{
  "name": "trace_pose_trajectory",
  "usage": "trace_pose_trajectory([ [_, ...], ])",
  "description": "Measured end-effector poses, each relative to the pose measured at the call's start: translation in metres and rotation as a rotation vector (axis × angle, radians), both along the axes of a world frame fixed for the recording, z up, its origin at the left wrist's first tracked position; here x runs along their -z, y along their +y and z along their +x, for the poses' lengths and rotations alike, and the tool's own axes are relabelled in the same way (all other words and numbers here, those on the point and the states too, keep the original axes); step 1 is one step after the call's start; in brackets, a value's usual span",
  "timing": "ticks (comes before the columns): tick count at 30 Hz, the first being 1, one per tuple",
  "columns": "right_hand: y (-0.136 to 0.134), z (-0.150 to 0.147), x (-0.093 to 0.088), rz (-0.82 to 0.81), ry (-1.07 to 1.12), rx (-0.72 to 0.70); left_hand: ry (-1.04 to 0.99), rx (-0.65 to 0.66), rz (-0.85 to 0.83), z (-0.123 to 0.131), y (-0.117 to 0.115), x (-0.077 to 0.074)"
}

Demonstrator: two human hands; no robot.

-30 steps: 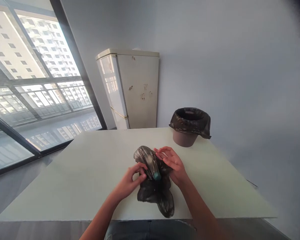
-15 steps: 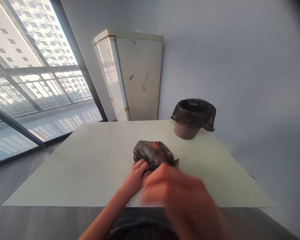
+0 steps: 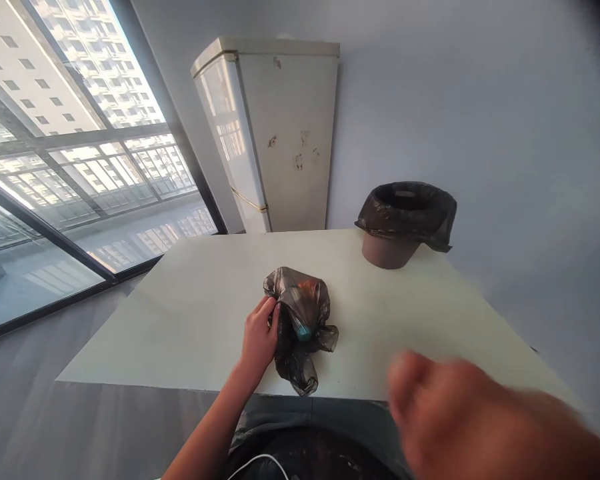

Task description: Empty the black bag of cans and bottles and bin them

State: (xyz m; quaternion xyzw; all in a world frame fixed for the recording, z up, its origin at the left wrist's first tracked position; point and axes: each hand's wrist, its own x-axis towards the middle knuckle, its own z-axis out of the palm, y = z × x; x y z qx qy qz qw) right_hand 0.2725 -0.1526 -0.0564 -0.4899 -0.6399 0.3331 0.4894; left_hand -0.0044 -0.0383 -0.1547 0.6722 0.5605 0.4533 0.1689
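Note:
A dark, see-through plastic bag (image 3: 307, 300) lies bunched on the pale table, with orange and teal contents showing through it. My left hand (image 3: 261, 333) pinches the bag's left side, its fingers closed on the plastic. Two loose, crumpled ends of the bag spread toward the near edge and to the right. Close to the camera at the lower right is my right hand (image 3: 450, 407), raised and apart from the bag. Motion blur smears its fingers, so whether it holds anything is hidden.
At the table's (image 3: 180, 333) back right stands a brown bin (image 3: 387, 252) lined with a black bag (image 3: 405, 213). A white fridge (image 3: 293, 133) is behind the table, beside large windows on the left. The table's near edge runs in front of my body.
My right hand has moved right, away from the bag. The bag's near ends now show, spread toward me. My left hand has shifted slightly left and up, still on the bag; the view has tilted.

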Motion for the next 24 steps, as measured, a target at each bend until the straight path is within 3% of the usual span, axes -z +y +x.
trace_pose_trajectory([
  [1,0.015,-0.008,0.005,-0.009,-0.016,-0.030,-0.022,-0.018,0.002,-0.001,-0.001,0.000],
  [2,0.031,-0.015,0.014,0.057,0.016,0.033,-0.047,-0.039,-0.001,-0.001,-0.002,0.000],
  [4,0.058,-0.027,0.044,0.033,-0.038,0.118,-0.092,-0.097,-0.013,0.000,-0.004,0.000],
  [5,0.067,-0.032,0.061,-0.031,-0.106,0.090,-0.107,-0.128,-0.019,0.001,-0.004,0.000],
  [7,0.077,-0.042,0.095,-0.177,-0.184,-0.099,-0.129,-0.170,-0.021,0.008,-0.004,0.000],
  [11,0.086,-0.058,0.137,-0.074,-0.058,-0.192,-0.174,-0.041,-0.041,0.023,-0.002,-0.002],
  [14,0.107,-0.054,0.150,-0.031,0.090,-0.084,-0.137,-0.004,-0.049,0.018,0.002,-0.005],
  [17,0.133,-0.035,0.155,-0.003,0.276,0.024,-0.084,-0.139,0.014,-0.005,0.013,-0.007],
  [21,0.155,-0.011,0.159,-0.042,0.409,0.022,0.053,-0.269,0.070,-0.037,0.026,-0.004],
  [24,0.160,-0.009,0.164,-0.100,0.433,-0.045,0.119,-0.323,0.128,-0.036,0.021,0.002],
])
